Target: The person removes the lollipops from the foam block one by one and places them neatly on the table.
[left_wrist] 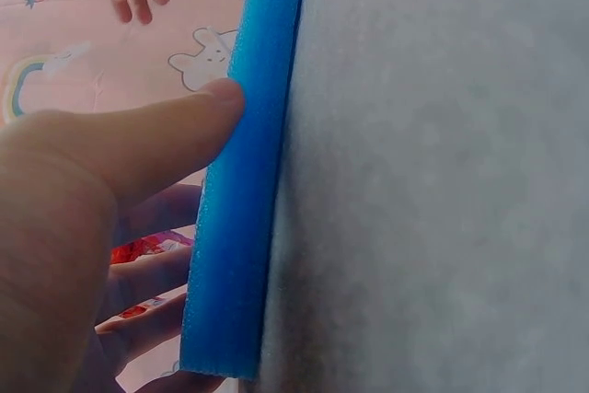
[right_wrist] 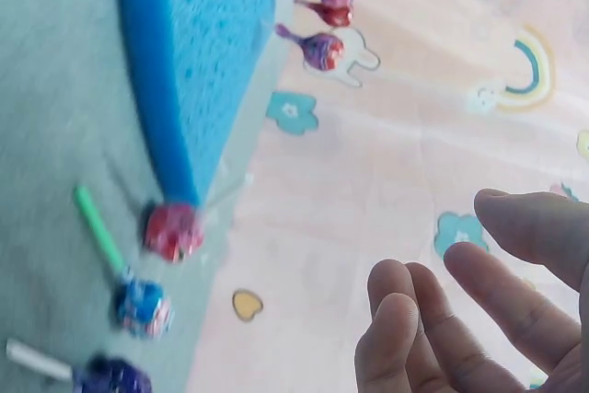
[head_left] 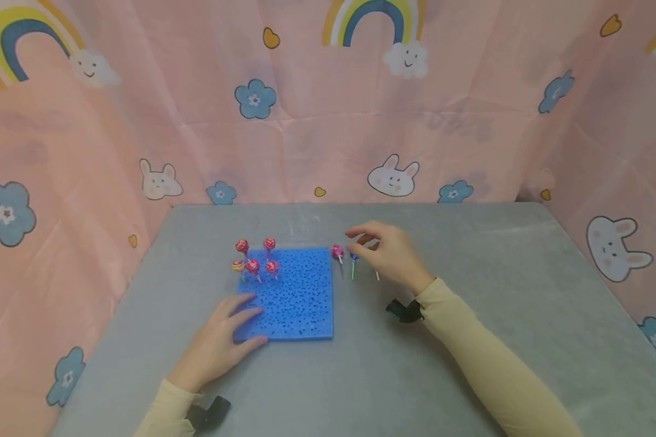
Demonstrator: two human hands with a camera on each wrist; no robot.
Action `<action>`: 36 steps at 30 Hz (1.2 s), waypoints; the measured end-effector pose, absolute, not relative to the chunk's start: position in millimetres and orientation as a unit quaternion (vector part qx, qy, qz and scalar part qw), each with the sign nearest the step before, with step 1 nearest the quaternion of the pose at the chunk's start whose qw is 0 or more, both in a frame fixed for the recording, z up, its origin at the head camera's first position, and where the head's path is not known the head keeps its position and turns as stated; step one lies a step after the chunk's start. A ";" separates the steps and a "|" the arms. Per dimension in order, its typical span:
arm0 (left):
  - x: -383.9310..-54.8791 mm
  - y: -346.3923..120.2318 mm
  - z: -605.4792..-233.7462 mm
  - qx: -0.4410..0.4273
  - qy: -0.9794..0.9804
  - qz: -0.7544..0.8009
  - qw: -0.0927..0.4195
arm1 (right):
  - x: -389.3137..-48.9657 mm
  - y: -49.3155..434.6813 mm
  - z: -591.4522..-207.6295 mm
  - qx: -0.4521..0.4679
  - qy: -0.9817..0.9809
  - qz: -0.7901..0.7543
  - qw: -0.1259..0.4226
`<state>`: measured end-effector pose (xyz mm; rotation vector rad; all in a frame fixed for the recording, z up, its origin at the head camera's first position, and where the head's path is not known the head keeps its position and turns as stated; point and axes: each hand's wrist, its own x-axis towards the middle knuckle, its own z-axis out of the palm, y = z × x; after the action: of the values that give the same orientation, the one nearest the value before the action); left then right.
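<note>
My left hand (head_left: 221,337) rests on the near left part of a blue foam board (head_left: 300,303), fingers spread and thumb at its front edge. Several wrapped lollipops stand upright on their sticks at the board's far left, among them a red lollipop (head_left: 242,245) and a yellow one (head_left: 237,265). My right hand (head_left: 390,252) hovers right of the board with loosely bent fingers, holding nothing. Below it on the table lie a pink lollipop (right_wrist: 174,231), a blue lollipop (right_wrist: 144,306) with a green stick and a dark purple lollipop (right_wrist: 112,377), which the hand mostly hides in the head view.
The grey table (head_left: 470,243) reaches back to a pink curtain (head_left: 317,152) printed with rainbows, rabbits and flowers, which also hangs along both sides. A dark wrist mount (head_left: 406,311) sits under the right sleeve, another dark mount (head_left: 210,414) by the left sleeve.
</note>
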<state>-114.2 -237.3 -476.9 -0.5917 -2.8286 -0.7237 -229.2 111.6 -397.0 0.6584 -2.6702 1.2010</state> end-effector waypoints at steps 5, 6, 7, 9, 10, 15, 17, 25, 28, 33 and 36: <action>-114.2 -237.6 -477.5 -0.198 -0.945 -0.245 0.084 | -231.3 83.6 -400.6 0.239 -0.876 0.416 0.056; -114.2 -237.8 -477.5 -0.196 -0.946 -0.245 0.083 | -231.0 78.0 -401.1 0.241 -0.875 0.417 0.049; -114.2 -237.5 -477.2 -0.196 -0.946 -0.245 0.082 | -230.5 73.1 -401.6 0.244 -0.873 0.420 0.043; -114.4 -237.3 -476.8 -0.193 -0.947 -0.245 0.077 | -229.7 63.2 -403.0 0.249 -0.870 0.424 0.029; -114.4 -237.2 -476.6 -0.192 -0.947 -0.244 0.076 | -229.6 58.5 -404.3 0.252 -0.871 0.422 0.025; -114.9 -236.8 -475.9 -0.197 -0.947 -0.242 0.080 | -228.9 37.1 -410.7 0.268 -0.866 0.421 0.006; -115.0 -236.6 -475.8 -0.200 -0.945 -0.243 0.085 | -229.1 28.6 -412.9 0.277 -0.866 0.416 -0.001; -113.0 -235.6 -474.6 -0.191 -0.949 -0.239 0.075 | -230.7 -1.7 -420.5 0.304 -0.861 0.406 -0.038; -111.8 -235.0 -474.2 -0.186 -0.951 -0.237 0.069 | -230.3 -9.1 -422.7 0.306 -0.862 0.402 -0.048; -111.5 -234.5 -473.9 -0.185 -0.951 -0.238 0.071 | -230.5 -16.8 -425.6 0.311 -0.863 0.396 -0.048; -112.0 -234.5 -474.2 -0.186 -0.951 -0.236 0.073 | -231.3 -19.3 -426.7 0.311 -0.864 0.393 -0.046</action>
<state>-112.0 -234.5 -474.2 -0.5594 -2.8567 -0.7095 -231.3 -19.3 -426.7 1.0075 -2.7957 1.2725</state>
